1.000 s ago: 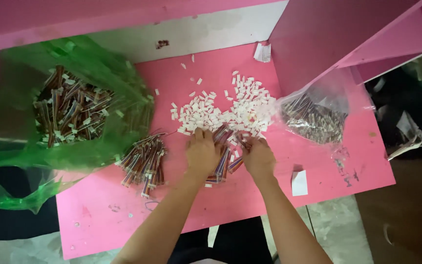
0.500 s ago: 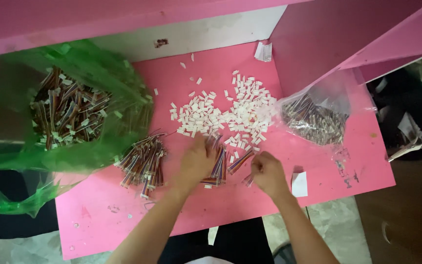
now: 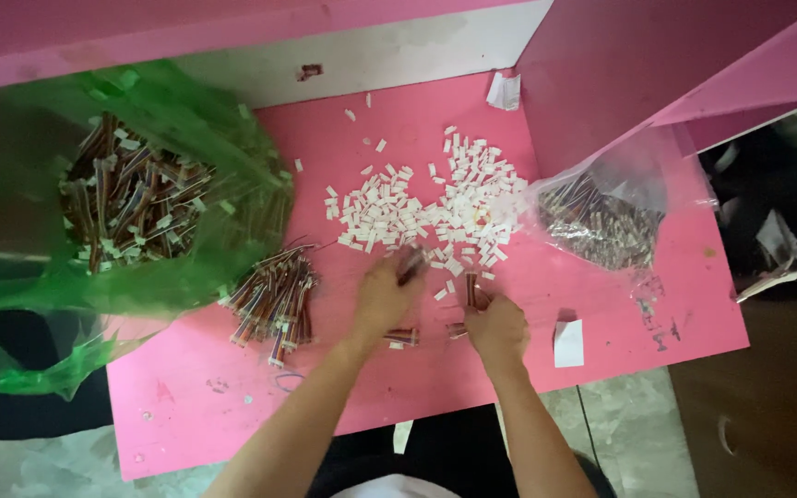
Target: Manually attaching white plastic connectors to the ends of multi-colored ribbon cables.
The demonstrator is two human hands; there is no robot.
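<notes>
Both of my hands are down low on the pink desk (image 3: 601,286), near its front edge. My left hand (image 3: 385,300) is curled, and its fingers are closed on a small bunch of red and brown wire pieces (image 3: 412,263) that sticks out past the fingertips. That hand looks a bit blurry, so I cannot see each finger well. My right hand (image 3: 498,327) is curled too, and it pinches another short bundle of reddish wire pieces (image 3: 470,288) that points up toward the back of the desk. Two more little wire bundles lie flat on the desk between my hands: one (image 3: 402,337) just beside my left wrist and one (image 3: 457,329) touching my right hand.

Just past my fingers is a wide scatter of small white paper tags (image 3: 426,207), spread loose over the middle of the desk. Left of my left hand lies a bigger pile of striped wire pieces (image 3: 274,300), near the edge of a big green plastic bag (image 3: 232,157). The green bag is open, and I see lots more wires with white tags (image 3: 131,198) inside it. To the right of my hands sits a clear plastic bag (image 3: 601,217) full of small dark wire bits. A small white slip of paper (image 3: 568,343) lies flat just right of my right hand. A crumpled white paper bit (image 3: 506,90) rests at the back of the desk.
</notes>
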